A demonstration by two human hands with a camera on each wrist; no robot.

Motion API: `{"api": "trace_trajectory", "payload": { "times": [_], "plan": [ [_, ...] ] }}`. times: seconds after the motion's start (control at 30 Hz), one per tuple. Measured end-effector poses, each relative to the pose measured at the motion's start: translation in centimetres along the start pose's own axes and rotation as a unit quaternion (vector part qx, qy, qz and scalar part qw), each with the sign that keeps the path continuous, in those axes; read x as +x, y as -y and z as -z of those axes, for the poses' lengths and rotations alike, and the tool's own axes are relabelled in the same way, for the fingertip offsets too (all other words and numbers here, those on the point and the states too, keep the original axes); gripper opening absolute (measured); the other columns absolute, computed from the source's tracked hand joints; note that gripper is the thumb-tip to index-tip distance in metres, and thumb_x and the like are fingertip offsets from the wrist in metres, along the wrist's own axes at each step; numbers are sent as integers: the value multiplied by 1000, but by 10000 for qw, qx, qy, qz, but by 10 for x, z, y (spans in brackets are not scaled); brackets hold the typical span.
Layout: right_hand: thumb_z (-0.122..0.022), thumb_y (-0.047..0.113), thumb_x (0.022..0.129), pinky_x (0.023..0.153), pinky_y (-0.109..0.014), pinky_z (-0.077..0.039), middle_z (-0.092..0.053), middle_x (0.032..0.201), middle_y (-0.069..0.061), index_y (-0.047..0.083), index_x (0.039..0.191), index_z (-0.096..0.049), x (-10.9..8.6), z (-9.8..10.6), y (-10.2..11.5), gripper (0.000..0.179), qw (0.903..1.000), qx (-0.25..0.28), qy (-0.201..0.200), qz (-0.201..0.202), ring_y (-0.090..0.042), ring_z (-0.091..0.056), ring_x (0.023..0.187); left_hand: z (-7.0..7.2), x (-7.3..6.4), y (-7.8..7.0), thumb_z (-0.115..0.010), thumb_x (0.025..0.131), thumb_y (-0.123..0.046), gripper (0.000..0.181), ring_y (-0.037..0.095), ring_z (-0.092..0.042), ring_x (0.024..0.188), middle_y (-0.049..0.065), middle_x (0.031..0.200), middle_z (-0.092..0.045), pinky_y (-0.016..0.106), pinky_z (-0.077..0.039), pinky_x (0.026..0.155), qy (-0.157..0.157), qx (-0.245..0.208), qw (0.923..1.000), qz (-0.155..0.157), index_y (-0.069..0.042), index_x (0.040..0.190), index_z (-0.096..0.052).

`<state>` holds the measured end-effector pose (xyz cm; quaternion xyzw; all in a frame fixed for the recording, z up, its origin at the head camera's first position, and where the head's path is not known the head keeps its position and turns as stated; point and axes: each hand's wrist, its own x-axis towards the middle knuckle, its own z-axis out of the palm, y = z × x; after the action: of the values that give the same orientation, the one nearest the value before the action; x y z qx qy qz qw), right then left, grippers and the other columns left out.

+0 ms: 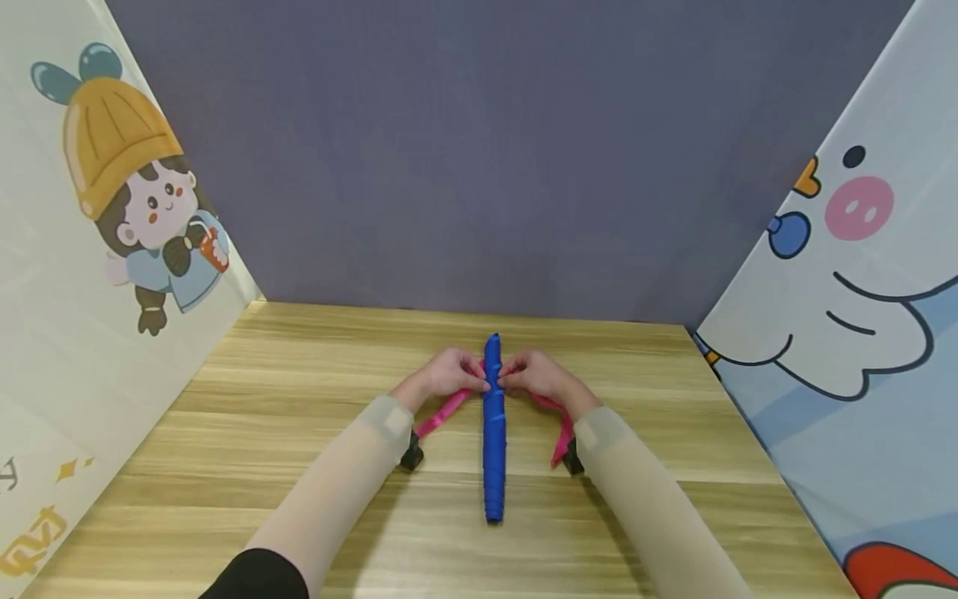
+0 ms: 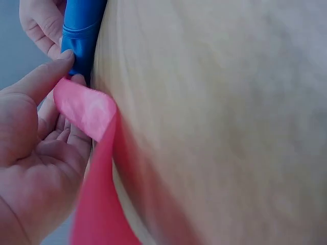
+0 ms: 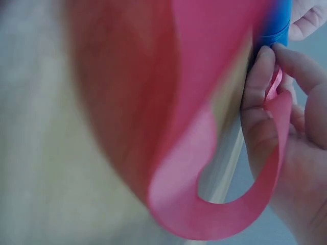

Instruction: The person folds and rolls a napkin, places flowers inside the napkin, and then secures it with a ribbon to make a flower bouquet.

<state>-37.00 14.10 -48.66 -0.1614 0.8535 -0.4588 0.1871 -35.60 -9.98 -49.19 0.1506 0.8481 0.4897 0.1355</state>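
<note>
A long, narrow blue roll (image 1: 494, 453), smooth like wrapped fabric, lies lengthwise on the table, its far end tapering. Around its far part runs a pink ribbon (image 1: 446, 413), with one loose end trailing on each side. From the left, my left hand (image 1: 449, 372) pinches the ribbon (image 2: 84, 107) right beside the roll, thumb tip at the blue surface (image 2: 82, 23). Opposite it, my right hand (image 1: 540, 374) pinches the other ribbon length (image 3: 278, 109) between thumb and fingers, close against the roll. The ribbon's underside at the roll is hidden.
The wood-grain table (image 1: 299, 383) extends around the roll. A dark grey panel (image 1: 479, 158) stands behind it, with a cartoon-printed panel on the left (image 1: 45, 316) and another on the right (image 1: 748, 333). Black wrist cameras (image 1: 412, 453) hang below the sleeves.
</note>
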Motion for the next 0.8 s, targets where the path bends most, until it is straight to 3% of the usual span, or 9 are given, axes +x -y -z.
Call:
{"api": "trace_trajectory", "payload": {
  "times": [0.2,0.43,0.6,0.8],
  "plan": [
    [-80,15,98,89,-32,-62,-79,112,-12,0,120,-78,-5,0,-3,26,9992,356,178,-41,-20,-73,95,2,-6,1,-86,97,-23,19,15,-65,95,4,104,-78,26,-54,85,233,139,9995,-145,-7,106,-81],
    [-87,24,95,105,-40,-56,-73,132,-11,9,138,-72,-21,2,-2,48,9992,161,354,-28,-25,-66,116,3,-20,-6,-92,92,-30,44,21,-68,111,6,122,-75,40,-57,103,490,318,9983,10,-9,126,-74],
    [-89,21,94,91,-32,-58,-72,124,-13,2,141,-66,-25,-2,-1,56,9991,-93,328,245,-24,-65,106,-3,-24,-7,-95,88,-27,56,21,-65,108,10,123,-71,36,-56,94,413,252,9988,39,-5,132,-68],
    [-91,22,91,78,-29,-51,-69,108,-8,4,128,-69,-25,-5,-2,47,9984,-397,73,403,-20,-59,93,-8,-25,-6,-97,85,-22,56,19,-61,98,10,115,-70,29,-51,83,262,166,9995,-18,-2,128,-67]
  ]
}}
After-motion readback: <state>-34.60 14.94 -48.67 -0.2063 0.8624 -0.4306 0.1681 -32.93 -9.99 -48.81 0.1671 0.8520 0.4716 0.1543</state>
